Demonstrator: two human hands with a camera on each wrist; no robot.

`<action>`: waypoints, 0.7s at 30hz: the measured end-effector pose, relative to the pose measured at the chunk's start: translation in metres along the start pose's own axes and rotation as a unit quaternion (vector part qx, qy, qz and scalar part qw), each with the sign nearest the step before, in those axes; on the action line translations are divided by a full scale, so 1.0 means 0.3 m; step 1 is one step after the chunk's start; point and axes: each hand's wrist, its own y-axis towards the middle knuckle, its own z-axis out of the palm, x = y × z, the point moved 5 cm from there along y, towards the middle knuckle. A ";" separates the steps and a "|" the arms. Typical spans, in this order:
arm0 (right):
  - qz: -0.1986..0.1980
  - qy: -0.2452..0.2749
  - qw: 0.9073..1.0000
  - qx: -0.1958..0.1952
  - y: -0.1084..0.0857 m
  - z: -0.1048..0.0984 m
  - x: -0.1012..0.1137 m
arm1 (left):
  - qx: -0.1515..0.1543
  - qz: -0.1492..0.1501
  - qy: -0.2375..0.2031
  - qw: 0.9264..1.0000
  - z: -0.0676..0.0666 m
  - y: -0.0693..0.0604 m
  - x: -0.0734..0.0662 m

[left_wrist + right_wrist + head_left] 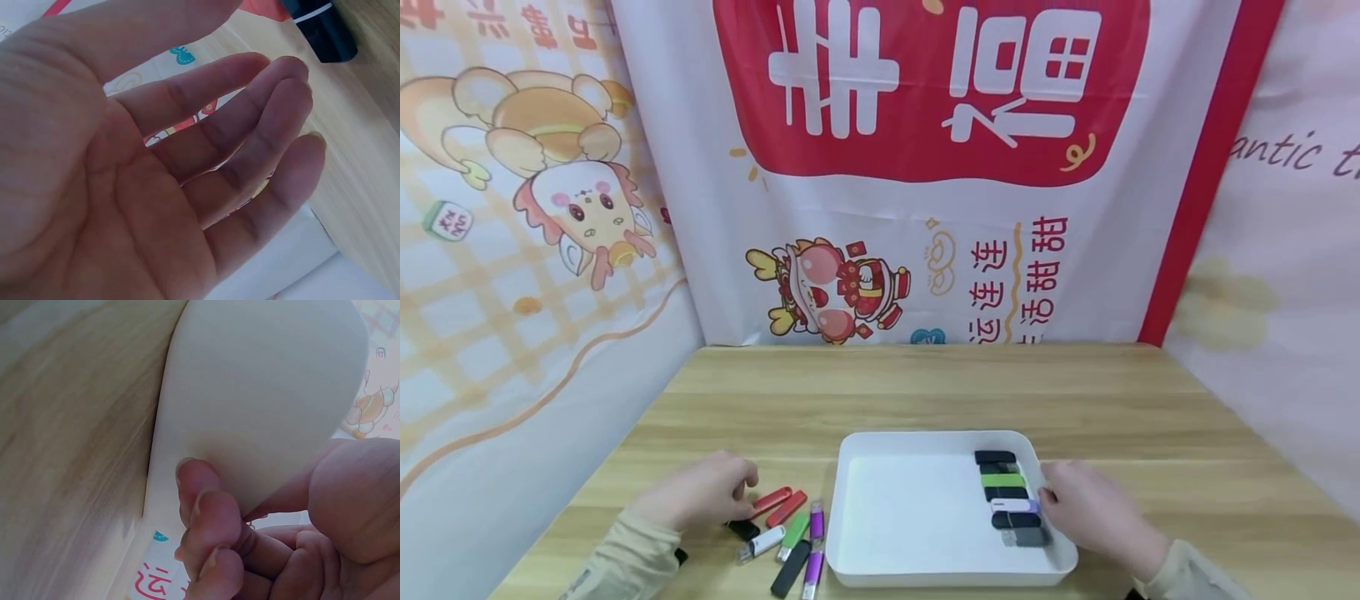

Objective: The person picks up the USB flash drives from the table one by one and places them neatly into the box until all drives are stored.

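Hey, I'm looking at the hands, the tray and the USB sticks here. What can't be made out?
- Head view: part of the black stick, covered by the left hand.
- Head view: the marking on the white-and-purple stick, too small to read.
- Left wrist view: the upper end of the dark stick, cut off by the top edge.
- Right wrist view: the inside of the tray, hidden by its outer wall.

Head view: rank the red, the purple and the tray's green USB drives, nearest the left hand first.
1. Red USB drives: just right of hand.
2. Purple USB drives: left of tray.
3. Green USB drive: inside tray, right side.
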 end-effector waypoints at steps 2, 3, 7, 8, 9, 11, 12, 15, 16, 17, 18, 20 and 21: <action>0.002 0.006 1.000 0.003 -0.001 0.008 0.001 | 0.000 0.008 -0.002 1.000 0.009 -0.002 0.003; 0.004 0.007 1.000 0.003 -0.002 0.010 0.001 | -0.002 0.010 -0.003 1.000 0.012 -0.002 0.003; 0.000 0.006 1.000 -0.004 0.001 0.011 0.004 | -0.009 -0.003 0.002 1.000 0.018 0.001 0.003; -0.001 0.004 1.000 -0.006 0.001 0.010 0.005 | -0.009 -0.012 0.005 1.000 0.021 0.003 0.005; -0.002 0.003 1.000 -0.008 0.001 0.010 0.006 | -0.009 -0.022 0.007 1.000 0.023 0.005 0.006; -0.005 0.003 1.000 -0.009 0.000 0.010 0.006 | -0.008 -0.029 0.011 0.999 0.025 0.009 0.002; -0.004 0.004 1.000 -0.009 0.000 0.009 0.005 | -0.009 -0.029 0.013 0.999 0.025 0.010 0.000; -0.001 0.007 1.000 -0.009 0.000 0.008 0.002 | -0.013 -0.016 0.016 1.000 0.020 0.012 -0.010; 0.000 0.008 1.000 -0.008 0.001 0.007 0.001 | -0.015 -0.009 0.020 1.000 0.018 0.013 -0.015; 0.000 0.008 1.000 -0.008 0.002 0.007 0.000 | -0.016 -0.006 0.022 1.000 0.016 0.014 -0.018; 0.002 0.008 1.000 -0.007 0.001 0.006 0.000 | -0.017 -0.007 0.026 0.999 0.015 0.015 -0.020; 0.003 0.005 1.000 -0.006 0.000 0.005 0.001 | -0.018 -0.011 0.036 0.999 0.016 0.021 -0.024; 0.002 0.004 1.000 -0.007 0.000 0.004 0.001 | -0.019 -0.016 0.042 0.999 0.017 0.023 -0.026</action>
